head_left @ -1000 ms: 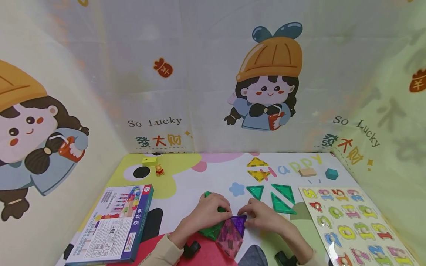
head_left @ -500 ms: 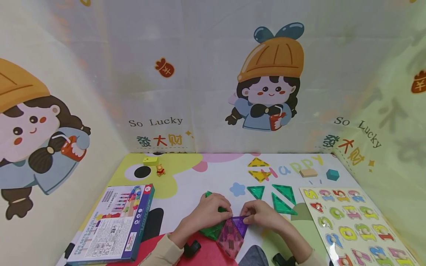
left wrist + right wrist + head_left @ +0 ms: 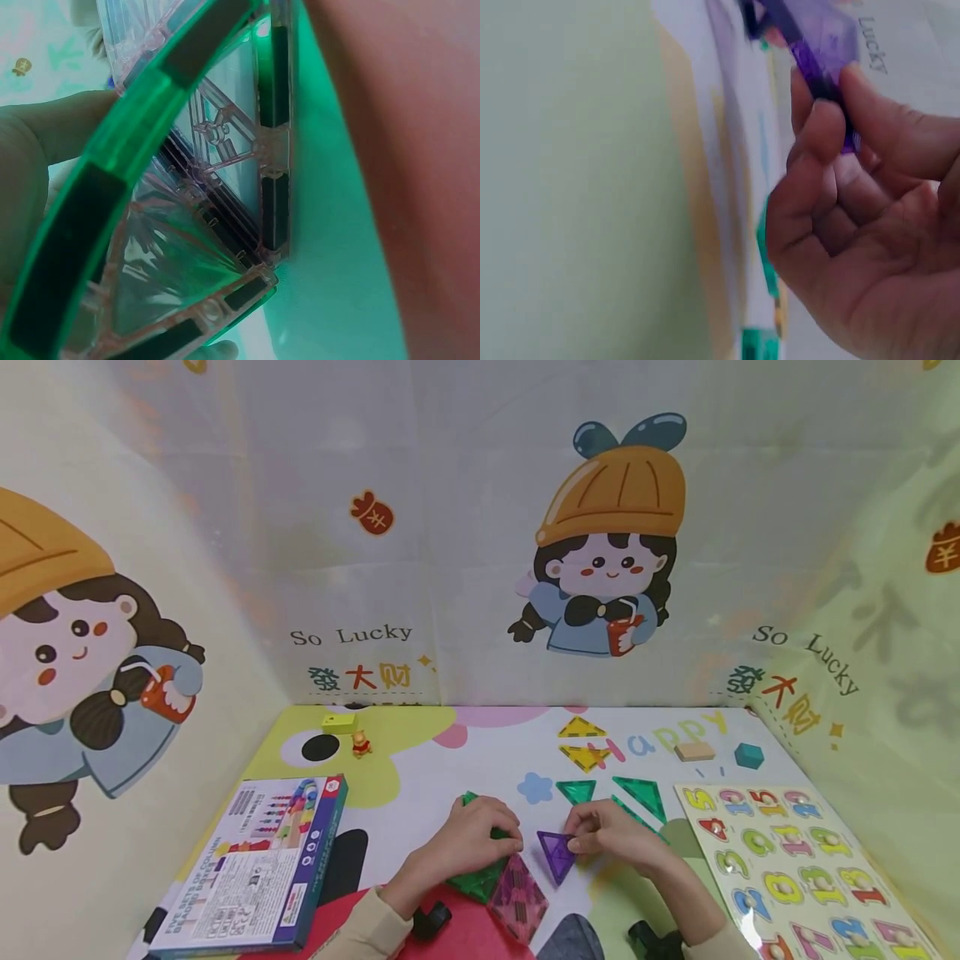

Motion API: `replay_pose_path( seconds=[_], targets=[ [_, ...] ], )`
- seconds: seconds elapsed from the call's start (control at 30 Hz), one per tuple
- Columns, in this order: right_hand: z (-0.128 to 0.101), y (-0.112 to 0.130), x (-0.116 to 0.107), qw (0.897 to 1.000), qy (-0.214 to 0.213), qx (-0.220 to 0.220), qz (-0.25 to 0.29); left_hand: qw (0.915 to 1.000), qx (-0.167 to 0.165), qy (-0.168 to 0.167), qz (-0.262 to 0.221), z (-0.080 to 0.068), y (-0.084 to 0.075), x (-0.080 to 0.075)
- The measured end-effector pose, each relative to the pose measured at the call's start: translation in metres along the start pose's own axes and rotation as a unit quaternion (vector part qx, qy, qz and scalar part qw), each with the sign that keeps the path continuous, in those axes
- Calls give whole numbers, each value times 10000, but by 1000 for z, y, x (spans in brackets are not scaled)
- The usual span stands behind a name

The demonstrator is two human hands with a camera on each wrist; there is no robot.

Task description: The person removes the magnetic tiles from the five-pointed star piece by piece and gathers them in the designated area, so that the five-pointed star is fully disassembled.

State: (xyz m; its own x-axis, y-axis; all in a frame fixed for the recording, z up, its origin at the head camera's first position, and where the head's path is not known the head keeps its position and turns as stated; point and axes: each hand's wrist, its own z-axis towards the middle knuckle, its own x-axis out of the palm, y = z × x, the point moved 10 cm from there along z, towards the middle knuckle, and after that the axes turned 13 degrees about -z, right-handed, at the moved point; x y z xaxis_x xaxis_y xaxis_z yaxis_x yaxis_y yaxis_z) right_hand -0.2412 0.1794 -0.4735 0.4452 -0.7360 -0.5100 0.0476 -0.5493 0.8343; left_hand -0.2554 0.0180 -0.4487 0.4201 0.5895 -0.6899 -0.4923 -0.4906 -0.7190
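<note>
- Right hand (image 3: 611,837) pinches the purple triangle tile (image 3: 557,855) by its right corner, thumb and fingers clamped on the edge; tile lifted just right of the pink tile (image 3: 517,897).
- Left hand (image 3: 480,835) presses curled fingers onto the green tile assembly (image 3: 472,883), near centre of the mat (image 3: 420,777).
- Judgement: keep the assembly pinned; bring the purple edge parallel to its mate so magnets seat squarely.
- Obscured: left fingertips, joints under the palm; both wrist views too close and blurred to confirm contact.
</note>
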Motion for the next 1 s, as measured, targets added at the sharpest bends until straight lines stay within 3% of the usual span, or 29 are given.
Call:
replay_pose_path(
  seconds=[0.2, 0.4, 0.57, 0.8, 1.0],
  targets=[
    [-9, -6, -31, 9907, -987, 425, -836, 10000, 2, 44, -63, 0, -1, -1],
    [-16, -5, -44, 9739, -1512, 611, -1580, 10000, 34, 45, -43, 0, -2, -1],
    [-16, -7, -47, 9596, -1714, 760, -2096, 10000, 59, 40, -57, 0, -1, -1],
    [-14, -13, -47, 9485, -1796, 999, -2411, 9999, 81, 31, -56, -2, -2, -1],
    [-18, -8, -57, 9319, -2096, 1087, -2753, 9998, -80, 54, -149, -1, 3, -2]
  ],
)
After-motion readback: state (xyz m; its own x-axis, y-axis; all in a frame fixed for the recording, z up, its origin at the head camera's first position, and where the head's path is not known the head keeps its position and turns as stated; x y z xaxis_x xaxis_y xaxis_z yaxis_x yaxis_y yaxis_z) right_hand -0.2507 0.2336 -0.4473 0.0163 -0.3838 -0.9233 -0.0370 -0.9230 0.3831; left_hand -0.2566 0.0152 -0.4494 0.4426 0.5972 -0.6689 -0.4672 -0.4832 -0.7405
